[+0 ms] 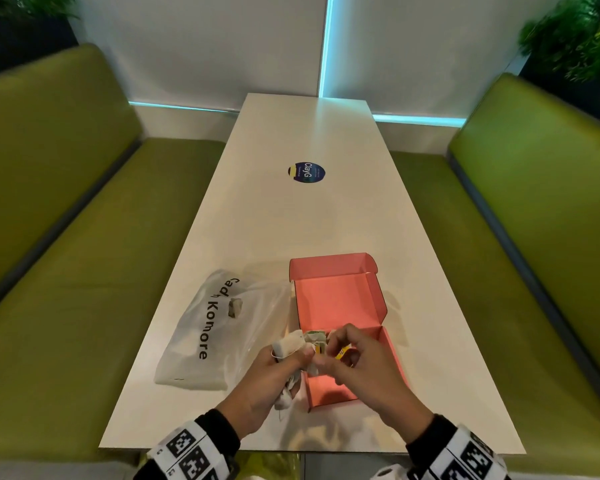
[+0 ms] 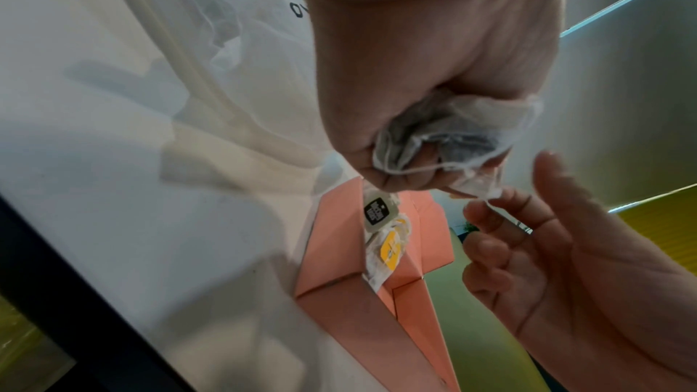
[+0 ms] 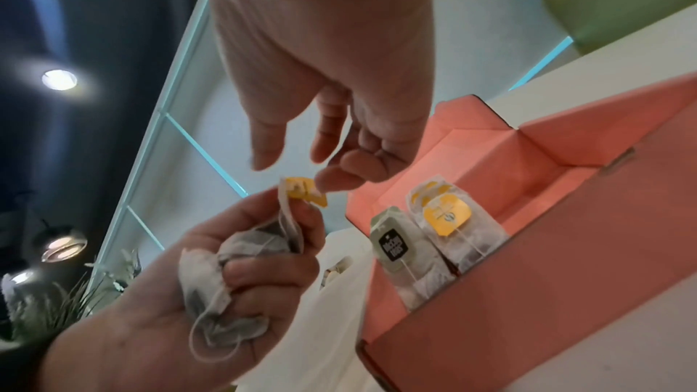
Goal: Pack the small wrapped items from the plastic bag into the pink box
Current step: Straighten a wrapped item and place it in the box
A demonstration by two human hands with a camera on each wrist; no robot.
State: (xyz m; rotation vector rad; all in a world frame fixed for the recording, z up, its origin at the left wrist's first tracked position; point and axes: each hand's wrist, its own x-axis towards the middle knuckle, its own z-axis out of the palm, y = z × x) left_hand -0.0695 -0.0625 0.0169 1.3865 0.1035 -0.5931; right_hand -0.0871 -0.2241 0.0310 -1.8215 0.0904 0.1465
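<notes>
Box (image 1: 374, 289), one, pink, open on table (image 1: 309, 220): three tea bags (image 3: 433, 237) upright inside. One plastic bag (image 1: 201, 330) beside. Grips bunch (image 2: 445, 133), count unclear, in left hand (image 1: 271, 379); touches one yellow tag (image 3: 303, 191) with loosely curled right hand (image 1: 364, 362).

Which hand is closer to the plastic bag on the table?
Left. The left hand, gripping wrapped items, is beside the plastic bag; the right hand hovers over the pink box.
</notes>
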